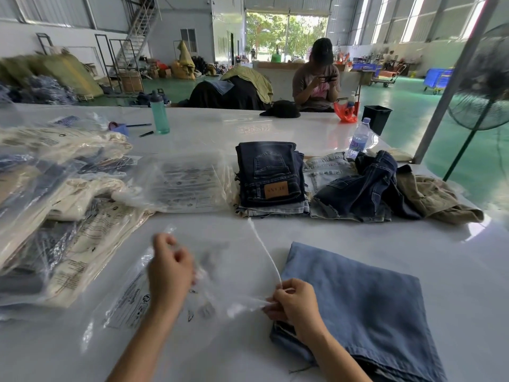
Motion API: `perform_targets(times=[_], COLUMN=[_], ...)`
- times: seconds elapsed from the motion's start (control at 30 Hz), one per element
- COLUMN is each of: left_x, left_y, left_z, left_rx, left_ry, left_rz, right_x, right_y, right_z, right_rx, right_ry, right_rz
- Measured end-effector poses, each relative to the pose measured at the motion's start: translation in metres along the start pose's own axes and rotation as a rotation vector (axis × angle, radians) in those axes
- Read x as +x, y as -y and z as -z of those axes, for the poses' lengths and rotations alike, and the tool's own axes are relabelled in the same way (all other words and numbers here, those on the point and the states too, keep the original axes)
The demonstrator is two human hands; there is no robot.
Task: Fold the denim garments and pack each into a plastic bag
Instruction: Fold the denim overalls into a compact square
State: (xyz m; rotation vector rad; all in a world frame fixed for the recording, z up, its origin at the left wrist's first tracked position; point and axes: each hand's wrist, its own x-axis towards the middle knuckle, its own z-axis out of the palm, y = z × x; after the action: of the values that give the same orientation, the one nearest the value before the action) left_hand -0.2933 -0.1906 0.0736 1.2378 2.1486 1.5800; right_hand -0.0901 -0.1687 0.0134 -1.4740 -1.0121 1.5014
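Observation:
A clear plastic bag (225,274) with printed text lies flat on the white table in front of me. My left hand (169,268) pinches its upper left edge. My right hand (294,303) pinches the bag's right edge, where a white strip (264,249) runs away from my fingers. A folded light blue denim garment (358,307) lies on the table just right of the bag, under my right wrist. Nothing is inside the bag.
A folded stack of dark jeans (271,175) stands behind the bag, with loose denim pieces (366,186) and a khaki garment (438,197) to its right. Packed bags (55,205) pile up on the left. A water bottle (358,139), a teal bottle (159,113) and a seated person (316,78) are farther back.

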Motion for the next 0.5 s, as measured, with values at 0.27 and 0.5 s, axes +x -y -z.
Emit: perform_targets(times=[0.27, 0.5], left_x=[-0.022, -0.065], left_y=[-0.007, -0.003], left_z=[-0.033, -0.132], left_rx=[0.722, 0.826], left_ry=[0.414, 0.811], left_rz=[-0.346, -0.169], right_x=[0.07, 0.125], right_y=[0.039, 0.048], right_z=[0.102, 0.19], right_rx=[-1.049, -1.344], right_ry=[-0.24, 0.086], right_rz=[0.337, -0.094])
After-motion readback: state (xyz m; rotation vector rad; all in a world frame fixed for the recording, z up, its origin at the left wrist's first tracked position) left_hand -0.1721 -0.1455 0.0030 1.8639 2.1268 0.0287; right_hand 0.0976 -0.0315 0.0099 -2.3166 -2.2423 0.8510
